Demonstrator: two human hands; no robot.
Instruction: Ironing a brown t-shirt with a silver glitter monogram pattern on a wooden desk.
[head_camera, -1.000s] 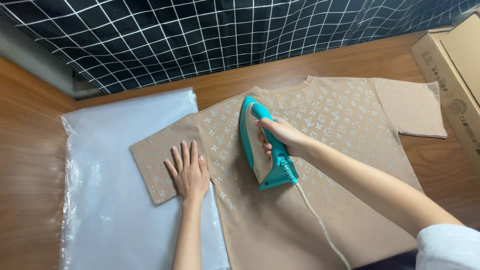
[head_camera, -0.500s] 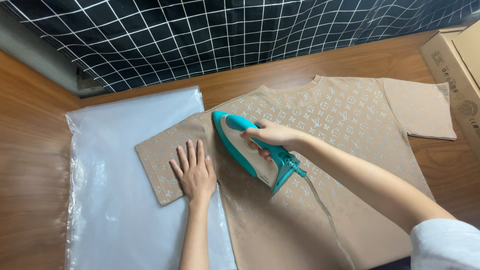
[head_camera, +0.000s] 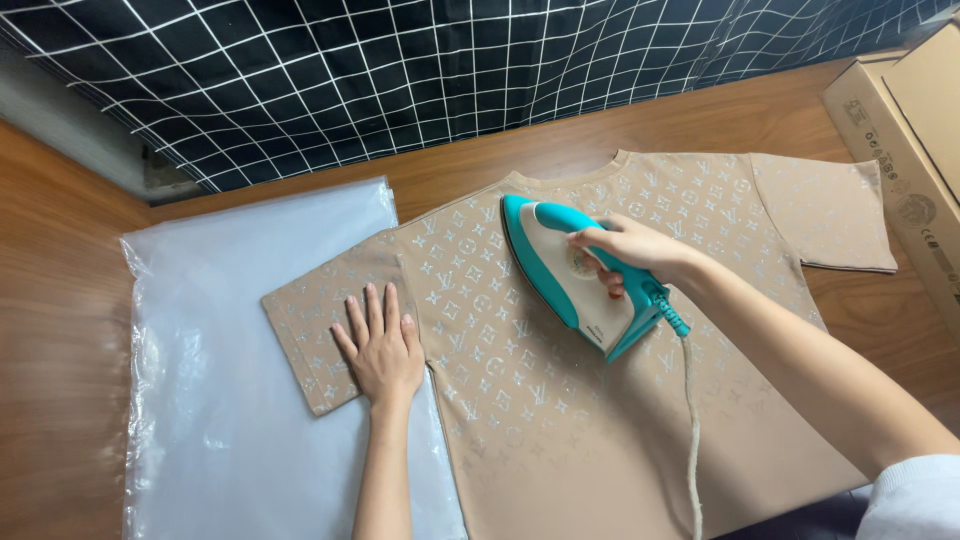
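A tan T-shirt (head_camera: 560, 400) with a pale printed pattern lies flat on the wooden table (head_camera: 60, 330). My right hand (head_camera: 625, 250) grips the handle of a teal and white iron (head_camera: 565, 275), which rests on the shirt's chest with its tip pointing to the upper left. The iron's white cord (head_camera: 690, 430) trails down over the shirt. My left hand (head_camera: 380, 345) lies flat, fingers spread, on the shirt's left sleeve near the armpit.
A clear plastic bag (head_camera: 230, 400) lies under the left sleeve. A black cloth with a white grid (head_camera: 400, 70) covers the back. A cardboard box (head_camera: 915, 150) stands at the right edge, beside the other sleeve.
The iron has slid up and to the left across the chest and turned its tip toward the upper left. My left hand has stayed pressed on the sleeve.
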